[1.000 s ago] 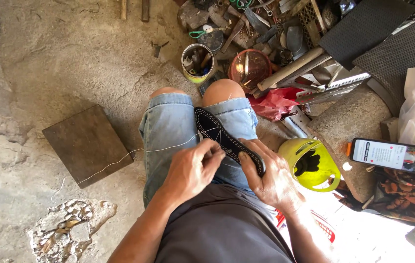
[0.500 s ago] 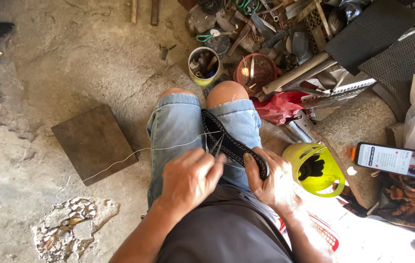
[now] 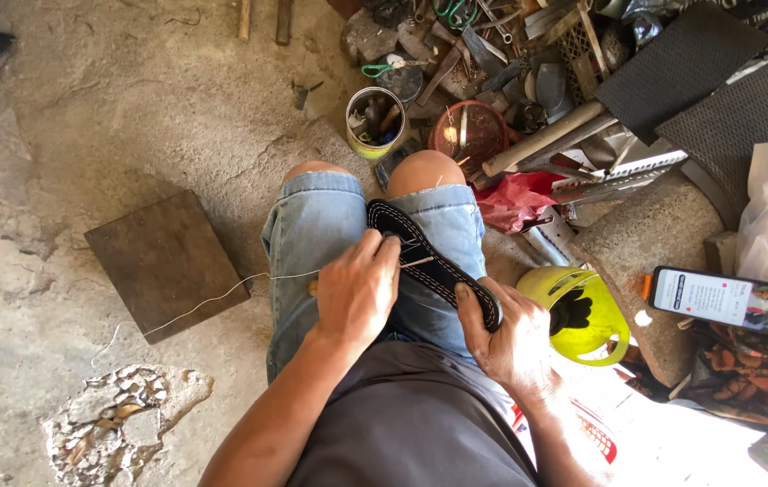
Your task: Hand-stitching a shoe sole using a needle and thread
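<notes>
A: What is held right now?

B: A black sole (image 3: 434, 261) is laid across the lap on the denim shorts (image 3: 312, 234). Its near end is gripped by the right hand (image 3: 510, 338), fingers wrapped around the edge. The left hand (image 3: 357, 289) is closed on the sole's middle, fingertips pinched at the stitch line; an awl or needle seems to be held there, but it cannot be told for sure.

A: Changed since a second ago?

B: The left hand has been moved up the sole a little, from beside its edge onto the stitch row. The thread (image 3: 213, 302) is still stretched out to the left, over the wooden block (image 3: 163, 261), slightly slack. The right hand's grip has been kept as it was.

A: Meaning for the work?

B: It is judged that a stitch is being set or pulled through; white stitching is already seen along the sole's rim.

A: Anything nearby?

B: A tin of tools (image 3: 375, 122), a yellow jug (image 3: 578, 311) and a phone (image 3: 726, 299) are seen, none touched.
</notes>
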